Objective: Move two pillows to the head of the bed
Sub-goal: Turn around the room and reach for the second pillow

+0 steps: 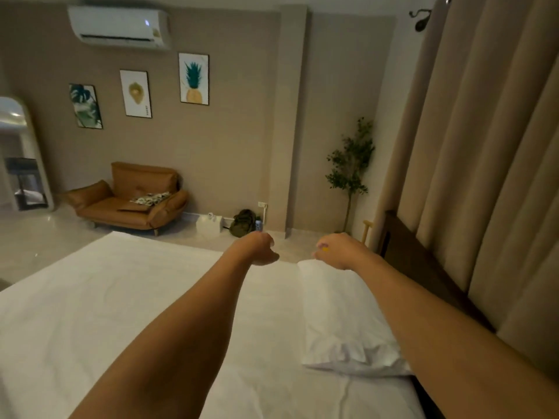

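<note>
Head view: both your arms reach out across the bed [127, 297], bare to the elbow. Your left hand [257, 247] is curled loosely, fingers bent in toward the palm, and it has nothing in it; it hangs above the far edge of the white sheet. Your right hand [335, 251] is just to the right of it, the two apart with a gap between them. Its fingers are bent downward, and its fingertips are right at the far corner of the pillow [341, 313]; you cannot tell from here whether they pinch the fabric or only touch it.

The pillow lies under and along your right forearm, lengthwise beside the dark headboard [423, 261], which runs to the right of that hand. Its near end is crumpled. Only this one pillow shows. Right of the headboard hangs a beige curtain [484, 146].

Beyond your left hand, on the floor by the wall, sit a dark bag [243, 223] and a brown sofa [127, 201] further left. Beyond your right hand a potted plant [351, 167] stands in the corner.
</note>
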Demonstrator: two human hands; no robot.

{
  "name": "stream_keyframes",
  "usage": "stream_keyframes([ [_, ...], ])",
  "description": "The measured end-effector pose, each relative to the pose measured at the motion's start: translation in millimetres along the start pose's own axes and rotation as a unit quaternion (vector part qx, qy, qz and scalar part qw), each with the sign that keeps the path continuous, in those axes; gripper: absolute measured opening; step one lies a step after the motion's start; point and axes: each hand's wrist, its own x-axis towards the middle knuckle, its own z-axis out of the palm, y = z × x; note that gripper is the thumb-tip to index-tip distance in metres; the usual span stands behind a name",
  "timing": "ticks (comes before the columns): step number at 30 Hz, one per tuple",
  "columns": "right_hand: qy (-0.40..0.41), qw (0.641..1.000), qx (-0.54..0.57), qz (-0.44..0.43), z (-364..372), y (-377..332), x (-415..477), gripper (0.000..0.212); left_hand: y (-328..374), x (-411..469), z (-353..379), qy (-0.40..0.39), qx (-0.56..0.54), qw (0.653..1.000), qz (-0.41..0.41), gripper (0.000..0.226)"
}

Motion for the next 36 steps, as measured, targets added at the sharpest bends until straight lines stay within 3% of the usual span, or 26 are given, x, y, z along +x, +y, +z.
stream_keyframes([
  [14, 0.009, 1.0, -0.021, -0.021, 9, -96, -125, 0.057, -47, -151, -23, -0.022, 0.03, 0.999, -0.014, 0.06],
  [28, -0.04, 0.981, -0.038, -0.186, 32, -170, -185, 0.056, -98, -298, -28, -0.015, 0.05, 0.987, -0.155, 0.062],
  [36, -0.068, 0.952, -0.025, -0.297, 59, -266, -221, 0.057, -153, -420, -34, -0.009, 0.071, 0.956, -0.283, 0.064],
])
